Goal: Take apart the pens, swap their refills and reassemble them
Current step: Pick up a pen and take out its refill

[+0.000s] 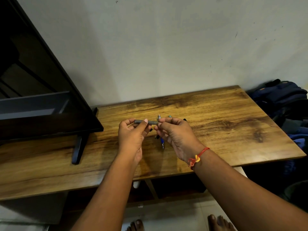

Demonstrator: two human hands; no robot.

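A: Where's the slim dark grey metal pen barrel [150,122]?

B: Held level above the grainy brown wooden bench [216,117]. Left hand [133,132] fingers pinch one end, right hand [175,130] fingers pinch the other. A blue plastic pen [162,142] lies underneath.

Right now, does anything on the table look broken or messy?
Nothing looks broken. Both hands, left hand and right hand, hold a dark grey pen barrel level above the wooden table. A blue pen lies underneath, partly hidden.

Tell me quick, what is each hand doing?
Left hand: closed on the dark pen barrel, held level above the table.
Right hand: fingers pinched on the barrel's right end.
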